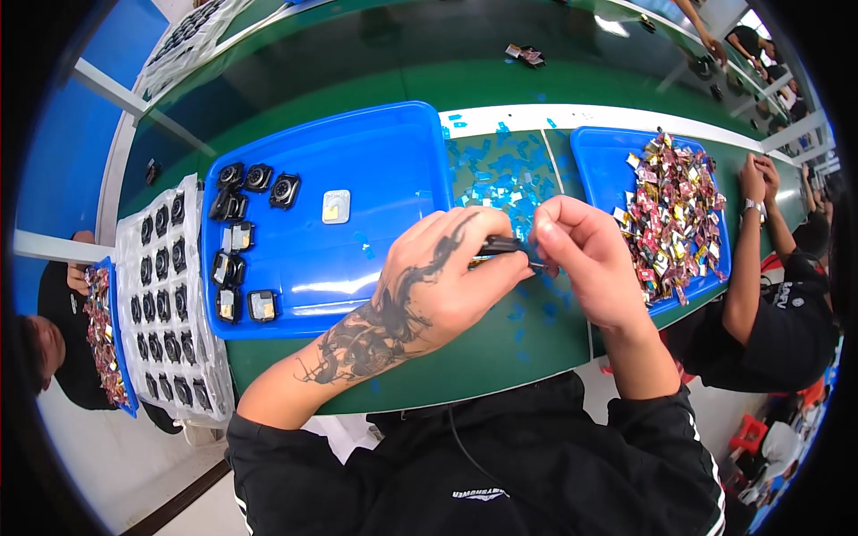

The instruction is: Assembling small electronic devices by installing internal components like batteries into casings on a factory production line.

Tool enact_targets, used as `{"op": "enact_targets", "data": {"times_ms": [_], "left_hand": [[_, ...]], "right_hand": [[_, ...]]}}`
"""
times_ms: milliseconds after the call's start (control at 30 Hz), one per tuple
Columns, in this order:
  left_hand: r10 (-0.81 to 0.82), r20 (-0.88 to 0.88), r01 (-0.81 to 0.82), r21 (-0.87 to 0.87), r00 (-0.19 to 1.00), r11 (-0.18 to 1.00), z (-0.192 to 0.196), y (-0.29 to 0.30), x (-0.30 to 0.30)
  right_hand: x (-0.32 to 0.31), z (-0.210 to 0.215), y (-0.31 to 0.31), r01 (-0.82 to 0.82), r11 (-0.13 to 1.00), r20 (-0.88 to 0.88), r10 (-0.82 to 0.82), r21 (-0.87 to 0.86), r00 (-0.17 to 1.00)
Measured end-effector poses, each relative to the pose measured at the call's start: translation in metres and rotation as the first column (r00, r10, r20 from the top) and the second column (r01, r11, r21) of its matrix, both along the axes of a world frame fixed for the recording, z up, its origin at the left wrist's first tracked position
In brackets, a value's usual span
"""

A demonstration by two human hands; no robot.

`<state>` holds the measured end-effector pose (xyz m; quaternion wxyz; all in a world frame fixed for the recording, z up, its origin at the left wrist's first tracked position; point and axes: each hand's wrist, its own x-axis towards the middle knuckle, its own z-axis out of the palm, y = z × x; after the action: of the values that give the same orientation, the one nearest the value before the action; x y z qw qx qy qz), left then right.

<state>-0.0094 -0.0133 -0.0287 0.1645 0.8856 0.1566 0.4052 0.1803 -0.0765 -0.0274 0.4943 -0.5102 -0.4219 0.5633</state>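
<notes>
My left hand (442, 277) is closed around a thin black tool (498, 246), likely tweezers, whose tip points right. My right hand (581, 255) pinches something small at that tip; the piece itself is hidden by my fingers. Both hands hover over a green table (465, 357) strewn with small blue film scraps (505, 174). To the left lies a blue tray (375, 152) holding several small black square parts (234, 237) along its left side and one pale square part (336, 205) near its middle.
A second blue tray (601, 152) at the right holds a heap of small multicoloured pieces (675, 219). A white pocketed tray (165, 295) of black parts lies at far left. Another person's arm (746, 259) rests at the right; another person sits at left (54, 348).
</notes>
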Motion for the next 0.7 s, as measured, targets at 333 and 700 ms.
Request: {"op": "enact_targets", "data": {"times_ms": [333, 700], "left_hand": [[0.126, 0.204, 0.085, -0.785, 0.971, 0.614, -0.011, -0.003, 0.001], [0.287, 0.360, 0.357, -0.932, 0.888, 0.065, -0.003, -0.009, 0.007]], "right_hand": [[-0.011, 0.001, -0.005, 0.053, 0.949, 0.355, -0.168, 0.312, 0.920], [-0.029, -0.007, -0.011, 0.201, 0.959, -0.032, -0.199, 0.198, 0.980]]}}
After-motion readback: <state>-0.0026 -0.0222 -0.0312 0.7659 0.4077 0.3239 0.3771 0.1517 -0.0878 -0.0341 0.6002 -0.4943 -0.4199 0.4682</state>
